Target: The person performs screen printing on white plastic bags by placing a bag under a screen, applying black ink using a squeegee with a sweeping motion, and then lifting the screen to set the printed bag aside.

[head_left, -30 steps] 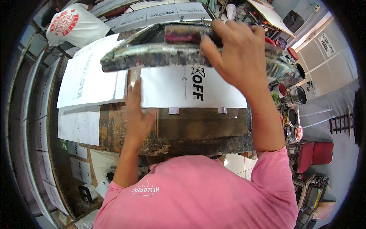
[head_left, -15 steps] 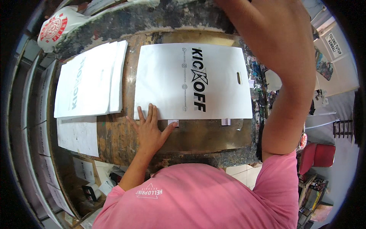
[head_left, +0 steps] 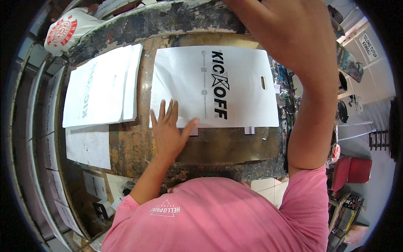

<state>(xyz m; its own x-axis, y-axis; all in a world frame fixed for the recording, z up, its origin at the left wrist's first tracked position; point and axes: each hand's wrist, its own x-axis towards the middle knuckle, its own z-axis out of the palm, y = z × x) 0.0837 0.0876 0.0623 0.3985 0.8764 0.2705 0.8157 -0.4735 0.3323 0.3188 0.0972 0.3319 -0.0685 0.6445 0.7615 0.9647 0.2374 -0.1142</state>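
Observation:
A white flat bag (head_left: 176, 88) with black printed lettering lies sideways on the worktable, its slot-shaped handle hole at the right end. Over its near left corner my left hand (head_left: 170, 130) rests with fingers spread, and the sheet ripples slightly in front of the fingertips. My right arm reaches far forward past the bag's right end. At the top edge of the picture, my right hand (head_left: 289, 35) shows mainly its back; the fingers are cut off or hidden, so what it holds, if anything, cannot be seen. Small pale tabs (head_left: 249, 130) stick out beneath the bag's near edge.
To the left sits a stack of similar white printed bags (head_left: 103, 88), over a stained white sheet (head_left: 89, 147). A dark, paint-crusted beam (head_left: 159, 23) crosses behind. White sheets fill a rack (head_left: 50, 147) at far left. A red chair (head_left: 359, 170) stands at right.
My left hand has slid a little farther onto the bag, whose surface now shows ripples at its left end. My right hand has shifted slightly leftward. The whole view has tilted a bit.

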